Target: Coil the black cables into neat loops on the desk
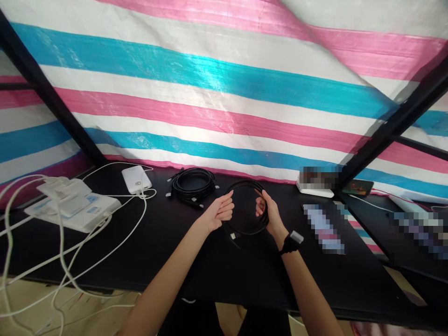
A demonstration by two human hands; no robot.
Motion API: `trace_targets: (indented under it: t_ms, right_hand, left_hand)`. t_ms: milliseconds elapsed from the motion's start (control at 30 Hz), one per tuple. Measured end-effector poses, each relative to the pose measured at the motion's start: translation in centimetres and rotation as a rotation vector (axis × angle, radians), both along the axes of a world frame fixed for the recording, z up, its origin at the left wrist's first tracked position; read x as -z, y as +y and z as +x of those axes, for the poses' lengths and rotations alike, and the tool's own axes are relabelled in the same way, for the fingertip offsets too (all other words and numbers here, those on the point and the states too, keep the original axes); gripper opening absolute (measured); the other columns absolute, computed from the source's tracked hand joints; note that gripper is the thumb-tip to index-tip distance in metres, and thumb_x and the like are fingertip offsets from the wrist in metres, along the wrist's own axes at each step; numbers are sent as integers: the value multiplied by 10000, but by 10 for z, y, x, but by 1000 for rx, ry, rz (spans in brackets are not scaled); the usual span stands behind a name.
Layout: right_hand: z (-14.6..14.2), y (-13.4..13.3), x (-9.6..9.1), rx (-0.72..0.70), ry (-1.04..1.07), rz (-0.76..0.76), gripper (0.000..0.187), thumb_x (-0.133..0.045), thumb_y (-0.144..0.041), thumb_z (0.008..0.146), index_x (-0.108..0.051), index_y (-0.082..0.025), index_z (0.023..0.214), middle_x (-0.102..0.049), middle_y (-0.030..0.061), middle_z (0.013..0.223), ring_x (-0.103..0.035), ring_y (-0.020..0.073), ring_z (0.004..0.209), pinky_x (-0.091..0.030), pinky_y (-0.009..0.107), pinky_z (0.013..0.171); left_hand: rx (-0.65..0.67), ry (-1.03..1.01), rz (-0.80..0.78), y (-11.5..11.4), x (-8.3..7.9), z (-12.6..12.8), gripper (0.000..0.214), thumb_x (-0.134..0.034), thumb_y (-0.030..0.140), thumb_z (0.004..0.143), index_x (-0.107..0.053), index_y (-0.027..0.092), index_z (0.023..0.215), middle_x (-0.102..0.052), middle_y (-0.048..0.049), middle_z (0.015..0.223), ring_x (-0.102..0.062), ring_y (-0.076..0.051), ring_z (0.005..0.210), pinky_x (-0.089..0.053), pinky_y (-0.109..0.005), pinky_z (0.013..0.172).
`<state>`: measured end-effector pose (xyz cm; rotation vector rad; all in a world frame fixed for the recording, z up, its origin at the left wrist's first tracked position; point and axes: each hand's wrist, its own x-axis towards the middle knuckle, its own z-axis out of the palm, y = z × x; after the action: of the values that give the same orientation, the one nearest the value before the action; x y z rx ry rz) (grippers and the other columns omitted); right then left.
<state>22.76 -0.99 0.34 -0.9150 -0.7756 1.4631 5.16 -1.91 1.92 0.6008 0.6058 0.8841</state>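
Observation:
A black cable [246,232] is wound into a round coil just above the black table. On the coil's left side, my left hand [220,212] has its fingers curled closed around the loops. The opposite side is gripped by my right hand [269,210], thumb up along the cable and fingers bent inward. A light-coloured plug end [233,236] hangs at the coil's lower left, near my left hand. Farther back to the left lies a bundle of black cables [193,184], coiled, with several silvery plug ends around it. My right wrist wears a dark band [291,242].
White power strips [79,205] with tangled white cords cover the table's left end. A white power bank [136,179] lies behind them. To the right are a blurred-out phone-like object [324,228], a white box [315,186] and a lit phone [357,187]. Striped sheeting [210,102] hangs behind.

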Motion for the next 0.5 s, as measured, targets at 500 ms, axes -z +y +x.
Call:
trace_targets:
  t_ms: [500]
  right_hand:
    - [8, 8, 20, 74, -315, 85, 505, -739, -481, 628, -687, -143, 1000, -439, -107, 452, -252, 14, 297, -158, 154, 266]
  left_hand:
    - [-21, 268, 62, -1, 5, 6, 488, -609, 506, 762, -331, 197, 506, -231, 115, 337, -250, -30, 226, -111, -183, 287]
